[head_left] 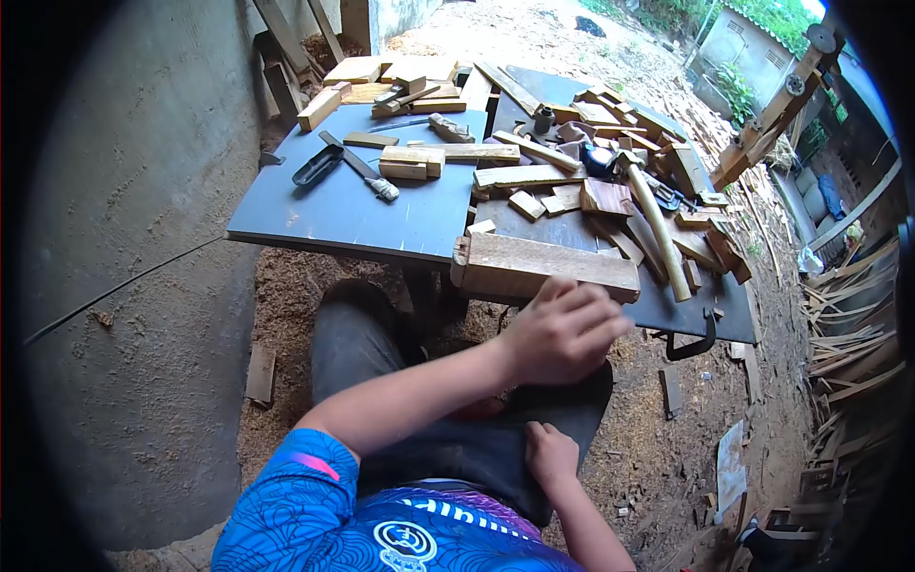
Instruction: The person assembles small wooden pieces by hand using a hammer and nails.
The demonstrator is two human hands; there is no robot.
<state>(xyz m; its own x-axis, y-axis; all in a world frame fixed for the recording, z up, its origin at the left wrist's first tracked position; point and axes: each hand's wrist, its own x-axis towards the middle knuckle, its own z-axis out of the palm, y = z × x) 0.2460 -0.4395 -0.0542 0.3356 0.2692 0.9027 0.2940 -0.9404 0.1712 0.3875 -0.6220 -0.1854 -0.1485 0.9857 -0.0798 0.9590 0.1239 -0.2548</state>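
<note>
My left hand [567, 329] is raised over my lap, just in front of a thick wooden block [548, 267] at the table's near edge. Its fingers are curled and slightly blurred; anything inside them is hidden. Lower down, my right hand [553, 453] rests against the dark trousers [457, 448], its fingers mostly out of sight. A wooden-handled hammer [658, 224] lies on the right tabletop, beside a reddish wood block [606, 197]. On the left tabletop are a black-handled tool [319, 165] and a short pale block [412, 162].
Two blue-grey tabletops [334, 214] carry many wood pieces. A black clamp [694, 345] hangs at the right table's near edge. A rough wall [143, 286] stands at the left. Wood shavings and offcuts cover the ground, with stacked strips [863, 324] at the right.
</note>
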